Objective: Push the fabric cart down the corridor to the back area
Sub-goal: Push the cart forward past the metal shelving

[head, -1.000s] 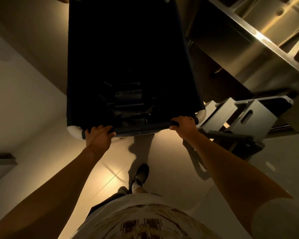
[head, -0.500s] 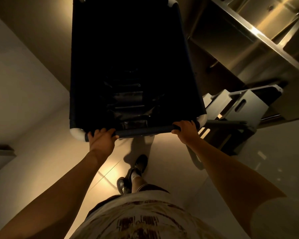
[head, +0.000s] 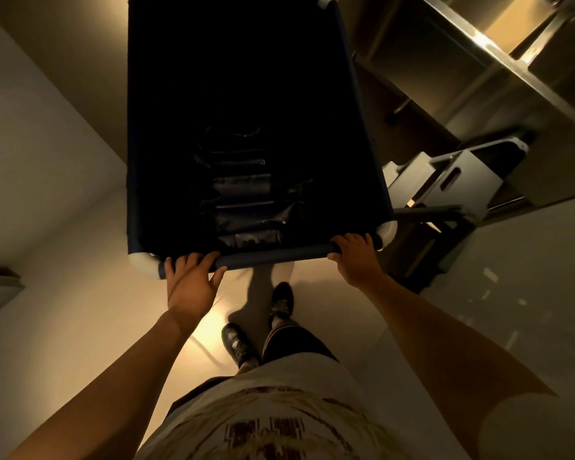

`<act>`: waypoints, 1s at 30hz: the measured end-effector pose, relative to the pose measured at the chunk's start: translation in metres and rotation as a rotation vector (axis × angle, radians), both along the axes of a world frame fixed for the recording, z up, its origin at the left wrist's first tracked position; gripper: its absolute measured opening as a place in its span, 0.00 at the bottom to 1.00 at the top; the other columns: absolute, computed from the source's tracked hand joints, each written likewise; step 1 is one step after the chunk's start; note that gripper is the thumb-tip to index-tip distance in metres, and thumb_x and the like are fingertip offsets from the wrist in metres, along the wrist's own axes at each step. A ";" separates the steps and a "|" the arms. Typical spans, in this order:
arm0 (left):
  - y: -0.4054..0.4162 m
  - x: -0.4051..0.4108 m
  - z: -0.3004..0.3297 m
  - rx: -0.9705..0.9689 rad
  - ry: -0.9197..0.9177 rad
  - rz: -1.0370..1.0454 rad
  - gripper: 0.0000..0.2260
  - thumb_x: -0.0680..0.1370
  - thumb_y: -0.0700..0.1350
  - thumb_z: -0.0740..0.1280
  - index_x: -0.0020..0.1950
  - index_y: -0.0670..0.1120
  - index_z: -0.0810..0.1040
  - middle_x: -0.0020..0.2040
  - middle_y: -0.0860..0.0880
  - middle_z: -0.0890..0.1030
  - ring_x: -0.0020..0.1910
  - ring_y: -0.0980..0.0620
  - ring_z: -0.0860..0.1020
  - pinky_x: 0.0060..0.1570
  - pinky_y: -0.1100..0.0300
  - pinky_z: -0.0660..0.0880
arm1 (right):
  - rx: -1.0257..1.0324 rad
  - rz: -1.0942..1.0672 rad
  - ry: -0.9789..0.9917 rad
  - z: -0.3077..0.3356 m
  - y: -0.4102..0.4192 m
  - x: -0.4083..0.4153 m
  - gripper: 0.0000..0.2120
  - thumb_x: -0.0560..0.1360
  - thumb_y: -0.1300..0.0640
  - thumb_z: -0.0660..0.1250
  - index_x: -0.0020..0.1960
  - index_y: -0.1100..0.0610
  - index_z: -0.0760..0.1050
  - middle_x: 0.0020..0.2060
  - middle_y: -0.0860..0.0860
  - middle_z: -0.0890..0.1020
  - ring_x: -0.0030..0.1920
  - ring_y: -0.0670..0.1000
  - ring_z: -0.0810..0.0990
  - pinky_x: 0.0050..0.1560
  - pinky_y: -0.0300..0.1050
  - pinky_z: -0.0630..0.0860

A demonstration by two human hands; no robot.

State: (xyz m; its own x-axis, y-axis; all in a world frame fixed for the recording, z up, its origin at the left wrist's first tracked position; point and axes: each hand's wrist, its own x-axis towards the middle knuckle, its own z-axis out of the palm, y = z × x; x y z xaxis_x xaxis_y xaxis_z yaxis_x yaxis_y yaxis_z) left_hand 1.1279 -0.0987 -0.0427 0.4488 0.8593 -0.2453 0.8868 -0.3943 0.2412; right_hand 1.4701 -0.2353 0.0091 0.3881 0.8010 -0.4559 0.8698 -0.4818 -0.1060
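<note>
The fabric cart (head: pixel 362 127) is a deep, dark blue cloth bin with white corner joints, directly in front of me. Dark folded items lie at its bottom. My left hand (head: pixel 190 283) grips the near rim bar (head: pixel 273 255) close to the left corner, fingers over the top. My right hand (head: pixel 357 257) holds the same bar by the right corner, fingers curled round it. My feet show on the floor below the cart, mid-stride.
A pale wall (head: pixel 40 144) runs close along the left of the cart. On the right stand metal shelving (head: pixel 512 71) and a grey step stool or low cart (head: pixel 458 184), near the cart's right corner. The floor (head: pixel 346 313) is glossy and light.
The cart has rolled forward along the corridor; the grey stool and the shelving have slid back and right in view. My legs have stepped forward. Both hands kept their hold on the bar.
</note>
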 end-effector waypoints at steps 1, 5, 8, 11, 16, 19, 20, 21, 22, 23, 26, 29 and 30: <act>-0.002 -0.002 -0.001 -0.001 -0.046 0.021 0.21 0.82 0.64 0.52 0.69 0.59 0.74 0.61 0.49 0.79 0.65 0.42 0.73 0.76 0.41 0.53 | -0.003 -0.003 0.001 0.000 -0.002 -0.001 0.21 0.84 0.47 0.61 0.76 0.52 0.70 0.72 0.53 0.74 0.77 0.57 0.67 0.83 0.60 0.52; -0.003 -0.004 -0.002 -0.019 -0.215 0.120 0.17 0.79 0.63 0.64 0.66 0.61 0.79 0.60 0.52 0.81 0.64 0.45 0.74 0.78 0.45 0.52 | 0.015 -0.025 0.024 -0.001 -0.004 -0.002 0.21 0.84 0.48 0.61 0.76 0.52 0.70 0.72 0.52 0.74 0.78 0.56 0.66 0.83 0.61 0.49; 0.003 0.003 0.001 -0.046 -0.266 0.165 0.15 0.76 0.60 0.71 0.62 0.60 0.82 0.58 0.53 0.81 0.63 0.46 0.76 0.77 0.45 0.53 | 0.007 -0.011 0.023 -0.002 0.004 0.006 0.21 0.84 0.46 0.60 0.75 0.51 0.70 0.72 0.52 0.74 0.78 0.55 0.66 0.83 0.60 0.49; 0.018 0.012 0.004 -0.061 -0.302 0.199 0.14 0.74 0.56 0.75 0.59 0.59 0.84 0.56 0.52 0.82 0.61 0.46 0.77 0.77 0.44 0.53 | -0.002 0.002 0.019 -0.002 0.018 0.015 0.21 0.85 0.45 0.58 0.75 0.51 0.70 0.71 0.51 0.75 0.78 0.54 0.66 0.83 0.59 0.48; 0.047 0.031 0.009 -0.108 -0.315 0.247 0.14 0.71 0.54 0.77 0.56 0.60 0.84 0.56 0.55 0.83 0.61 0.50 0.77 0.78 0.43 0.53 | 0.017 0.011 0.046 -0.006 0.046 0.034 0.21 0.85 0.45 0.58 0.75 0.51 0.70 0.71 0.51 0.74 0.78 0.55 0.66 0.84 0.60 0.47; 0.064 0.043 0.012 -0.076 -0.281 0.231 0.14 0.73 0.54 0.75 0.58 0.58 0.83 0.56 0.53 0.83 0.61 0.48 0.78 0.77 0.41 0.55 | 0.044 0.034 0.061 -0.007 0.067 0.048 0.21 0.85 0.44 0.58 0.75 0.50 0.70 0.71 0.51 0.75 0.78 0.55 0.66 0.83 0.60 0.49; 0.068 0.048 0.013 -0.053 -0.237 0.206 0.14 0.74 0.54 0.74 0.60 0.57 0.82 0.57 0.51 0.83 0.61 0.45 0.78 0.76 0.41 0.56 | 0.043 0.046 0.060 -0.007 0.073 0.053 0.21 0.85 0.43 0.57 0.74 0.50 0.70 0.71 0.51 0.75 0.77 0.55 0.67 0.83 0.59 0.50; 0.071 0.052 0.014 -0.032 -0.186 0.181 0.15 0.75 0.54 0.73 0.62 0.55 0.81 0.58 0.48 0.82 0.61 0.43 0.77 0.75 0.40 0.57 | 0.040 0.060 0.058 -0.008 0.080 0.058 0.21 0.85 0.43 0.57 0.74 0.50 0.69 0.70 0.50 0.75 0.77 0.55 0.67 0.83 0.58 0.51; 0.073 0.057 0.015 -0.020 -0.135 0.159 0.17 0.77 0.55 0.71 0.64 0.53 0.80 0.60 0.46 0.81 0.62 0.41 0.76 0.75 0.40 0.58 | 0.035 0.076 0.056 -0.009 0.086 0.063 0.21 0.85 0.42 0.56 0.74 0.50 0.69 0.70 0.50 0.75 0.76 0.55 0.68 0.83 0.58 0.52; 0.075 0.061 0.016 -0.016 -0.090 0.141 0.18 0.78 0.55 0.70 0.66 0.52 0.79 0.62 0.45 0.80 0.64 0.39 0.76 0.75 0.39 0.58 | 0.032 0.091 0.053 -0.010 0.092 0.067 0.21 0.85 0.42 0.56 0.74 0.50 0.69 0.69 0.50 0.76 0.75 0.55 0.69 0.82 0.57 0.53; 0.086 0.076 0.019 -0.004 0.000 0.127 0.19 0.79 0.55 0.67 0.69 0.50 0.75 0.66 0.43 0.78 0.68 0.38 0.74 0.75 0.38 0.58 | 0.050 0.128 0.039 -0.015 0.110 0.081 0.21 0.85 0.43 0.56 0.73 0.50 0.70 0.67 0.50 0.77 0.72 0.55 0.71 0.80 0.56 0.56; 0.100 0.090 0.022 0.000 0.054 0.134 0.20 0.80 0.55 0.66 0.70 0.49 0.74 0.67 0.43 0.77 0.69 0.37 0.73 0.75 0.37 0.59 | 0.070 0.159 0.030 -0.019 0.127 0.092 0.21 0.85 0.43 0.56 0.73 0.50 0.70 0.66 0.50 0.78 0.71 0.55 0.73 0.79 0.56 0.58; 0.104 0.095 0.023 -0.008 0.067 0.136 0.20 0.80 0.55 0.66 0.70 0.49 0.74 0.67 0.43 0.77 0.69 0.37 0.72 0.74 0.37 0.59 | 0.068 0.166 0.029 -0.019 0.132 0.096 0.21 0.85 0.43 0.57 0.73 0.51 0.71 0.66 0.51 0.78 0.70 0.55 0.73 0.79 0.56 0.59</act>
